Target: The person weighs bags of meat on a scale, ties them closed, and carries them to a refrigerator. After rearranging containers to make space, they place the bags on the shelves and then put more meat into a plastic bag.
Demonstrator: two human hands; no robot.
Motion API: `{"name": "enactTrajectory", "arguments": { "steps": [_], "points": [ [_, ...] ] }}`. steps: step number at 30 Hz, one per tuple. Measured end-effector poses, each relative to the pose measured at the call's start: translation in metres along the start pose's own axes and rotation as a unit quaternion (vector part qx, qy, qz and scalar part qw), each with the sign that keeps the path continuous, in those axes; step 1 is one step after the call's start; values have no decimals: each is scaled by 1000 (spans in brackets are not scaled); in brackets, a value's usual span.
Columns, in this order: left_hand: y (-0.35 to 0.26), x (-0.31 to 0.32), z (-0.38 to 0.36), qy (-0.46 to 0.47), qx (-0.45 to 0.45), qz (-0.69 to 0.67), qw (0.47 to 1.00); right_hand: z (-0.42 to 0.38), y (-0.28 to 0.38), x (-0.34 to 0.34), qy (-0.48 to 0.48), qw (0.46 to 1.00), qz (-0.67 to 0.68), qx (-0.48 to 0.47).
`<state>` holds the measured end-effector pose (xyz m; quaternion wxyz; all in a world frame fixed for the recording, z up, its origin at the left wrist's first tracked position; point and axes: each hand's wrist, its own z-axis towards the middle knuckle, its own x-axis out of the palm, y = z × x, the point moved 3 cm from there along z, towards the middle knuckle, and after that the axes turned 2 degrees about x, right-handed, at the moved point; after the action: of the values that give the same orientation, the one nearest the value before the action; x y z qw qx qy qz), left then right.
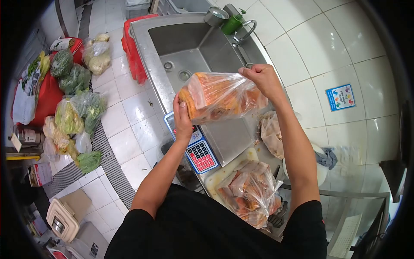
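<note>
A clear plastic bag of orange-red food pieces [224,97] is held up above the scale and the sink's near edge. My left hand [183,118] supports its left end, with the fingers partly behind it. At the upper right, my right hand [261,77] is closed on the gathered plastic of the same bag. Below the bag is a digital scale with a steel platform [228,140] and a blue keypad panel [201,156]. A tied bag of similar pieces [250,190] rests on a cutting board [211,182] near my body. Another filled bag [272,134] stands right of the scale.
Behind the scale is a steel sink [181,56] with a faucet [246,34], a green bottle [233,23] and a metal container [216,16]. Bagged vegetables [71,114] lie on the floor at left. A white bucket [318,166] with a cloth stands at right.
</note>
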<state>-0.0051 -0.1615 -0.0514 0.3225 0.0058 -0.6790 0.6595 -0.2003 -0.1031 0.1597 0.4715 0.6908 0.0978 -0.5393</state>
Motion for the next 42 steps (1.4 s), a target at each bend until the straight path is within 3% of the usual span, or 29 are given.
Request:
{"name": "enactTrajectory", "arguments": {
  "steps": [9, 11, 14, 16, 20, 28, 30, 34, 37, 39, 41, 42],
  "points": [
    [31, -29, 21, 18, -13, -24, 999, -5, -8, 10, 37, 999, -19, -18],
    [18, -36, 39, 6, -29, 6, 1000, -6, -9, 9, 38, 998, -50, -12],
    [-14, -25, 71, 33, 22, 18, 999, -6, -6, 9, 24, 996, -75, -50],
    [-28, -10, 87, 154, 35, 63, 985, -8, -2, 11, 33, 995, -79, -50],
    [-25, 4, 105, 241, -3, 140, 961, -10, -9, 24, 50, 993, -77, -73],
    [-35, 5, 95, 216, -36, 162, 962, -12, -15, 30, 22, 993, -31, -109],
    [-38, 12, 97, 198, 4, 159, 967, -11, -6, 8, -20, 996, -57, -67],
    [-60, 36, 97, 192, 82, 210, 955, -4, -21, -6, -5, 998, -45, -33],
    [-93, 78, 79, 213, 152, 321, 910, -6, -26, -7, -5, 998, -44, -41],
    [-103, 118, 70, 301, 358, 402, 787, 3, -31, -5, -46, 993, 16, -109],
    [-106, 152, 70, 342, 310, 450, 764, 0, -27, -15, -30, 996, -24, -84],
    [-99, 164, 83, 402, 194, 440, 779, -3, -34, -16, -37, 996, -21, -84]
  ]
}}
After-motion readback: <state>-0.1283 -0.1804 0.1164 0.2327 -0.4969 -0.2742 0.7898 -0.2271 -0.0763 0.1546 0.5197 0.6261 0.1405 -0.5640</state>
